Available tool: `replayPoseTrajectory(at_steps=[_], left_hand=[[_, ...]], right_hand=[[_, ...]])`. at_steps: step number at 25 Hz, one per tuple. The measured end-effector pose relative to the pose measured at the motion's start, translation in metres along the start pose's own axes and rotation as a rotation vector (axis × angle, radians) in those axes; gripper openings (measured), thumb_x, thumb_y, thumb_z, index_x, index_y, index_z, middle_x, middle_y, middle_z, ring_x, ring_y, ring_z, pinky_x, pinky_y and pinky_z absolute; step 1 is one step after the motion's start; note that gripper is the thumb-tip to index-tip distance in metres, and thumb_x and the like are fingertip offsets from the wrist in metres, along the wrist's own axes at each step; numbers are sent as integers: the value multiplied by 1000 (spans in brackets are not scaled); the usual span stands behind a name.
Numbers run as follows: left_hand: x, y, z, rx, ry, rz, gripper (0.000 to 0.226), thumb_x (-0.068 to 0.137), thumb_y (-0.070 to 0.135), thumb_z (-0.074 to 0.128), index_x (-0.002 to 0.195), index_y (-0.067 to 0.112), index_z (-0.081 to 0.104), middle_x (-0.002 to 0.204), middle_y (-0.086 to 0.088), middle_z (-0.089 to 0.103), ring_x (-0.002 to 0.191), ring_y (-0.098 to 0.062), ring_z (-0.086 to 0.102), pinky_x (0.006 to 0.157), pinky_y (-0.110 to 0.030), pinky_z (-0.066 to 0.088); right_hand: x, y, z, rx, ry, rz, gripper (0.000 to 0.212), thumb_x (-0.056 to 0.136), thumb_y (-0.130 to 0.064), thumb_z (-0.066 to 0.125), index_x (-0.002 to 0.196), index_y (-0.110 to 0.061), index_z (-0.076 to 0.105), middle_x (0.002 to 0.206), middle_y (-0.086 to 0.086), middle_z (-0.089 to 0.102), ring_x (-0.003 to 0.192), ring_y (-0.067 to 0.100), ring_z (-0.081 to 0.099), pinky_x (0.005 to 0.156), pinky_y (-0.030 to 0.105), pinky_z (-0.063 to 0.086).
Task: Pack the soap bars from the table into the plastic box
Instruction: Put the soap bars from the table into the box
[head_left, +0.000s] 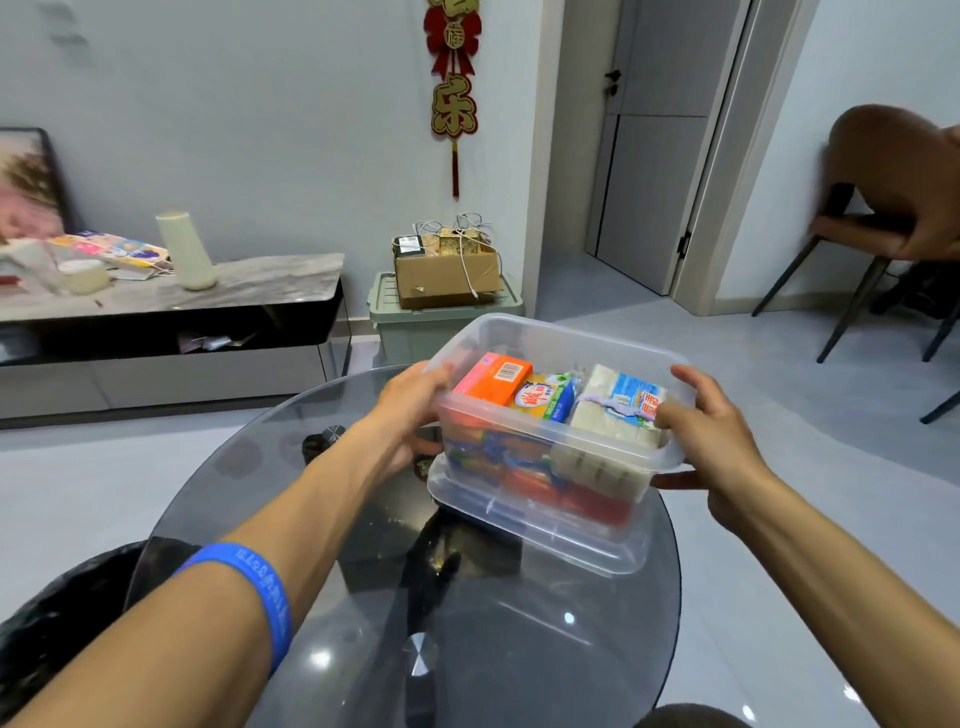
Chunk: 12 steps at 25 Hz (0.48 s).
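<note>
A clear plastic box (550, 525) is tilted toward me above the round glass table (519, 649). It holds several wrapped soap bars: an orange pack (491, 378), a yellow and green pack (548, 397) and a pale bar with a blue label (621, 402) on top, with more red and orange ones below. My left hand (410, 410) grips the box's left rim. At the right rim my right hand (711, 431) holds on, thumb inside over the pale bar. No loose soap bar is visible on the table.
A dark low cabinet (171, 317) with a cream bottle and clutter stands at the left. A cardboard box (447, 270) sits on a green bin behind the table. A brown chair (883, 208) stands at the right by a doorway. A black bag (62, 613) lies at the lower left.
</note>
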<state>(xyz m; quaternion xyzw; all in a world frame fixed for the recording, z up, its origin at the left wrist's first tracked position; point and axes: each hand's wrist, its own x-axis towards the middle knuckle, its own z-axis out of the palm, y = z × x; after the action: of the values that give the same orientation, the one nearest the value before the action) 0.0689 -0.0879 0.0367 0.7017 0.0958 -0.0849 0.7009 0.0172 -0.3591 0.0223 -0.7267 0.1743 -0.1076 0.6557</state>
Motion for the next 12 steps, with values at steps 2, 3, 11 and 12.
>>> replayPoseTrajectory(at_steps=[2, 3, 11, 12], left_hand=[[-3, -2, 0, -72, 5, 2, 30, 79, 20, 51, 107, 24, 60, 108, -14, 67, 100, -37, 63, 88, -58, 50], [-5, -3, -1, -113, 21, 2, 30, 75, 13, 49, 102, 19, 60, 103, -15, 65, 93, -37, 62, 87, -58, 50], [-57, 11, -71, -282, 134, 69, 26, 67, 2, 45, 78, 22, 59, 57, 0, 51, 49, -14, 51, 51, -26, 45], [-66, 13, -86, -276, 167, 79, 30, 68, 2, 45, 83, 23, 61, 64, -1, 53, 57, -16, 54, 59, -30, 46]], right_hand=[[4, -3, 4, 23, 23, -24, 54, 84, -9, 57, 123, -47, 54, 117, -2, 56, 79, 17, 67, 45, 35, 56], [6, -5, 6, 12, 53, -49, 54, 83, -6, 59, 124, -41, 56, 117, 1, 57, 75, 14, 66, 41, 28, 53], [-22, -39, 64, 123, 63, -214, 51, 71, 10, 59, 112, -20, 64, 114, 4, 53, 79, 4, 58, 48, 12, 47], [-30, -42, 78, 146, 31, -210, 50, 71, 11, 59, 111, -20, 64, 115, 4, 53, 79, 5, 58, 47, 12, 47]])
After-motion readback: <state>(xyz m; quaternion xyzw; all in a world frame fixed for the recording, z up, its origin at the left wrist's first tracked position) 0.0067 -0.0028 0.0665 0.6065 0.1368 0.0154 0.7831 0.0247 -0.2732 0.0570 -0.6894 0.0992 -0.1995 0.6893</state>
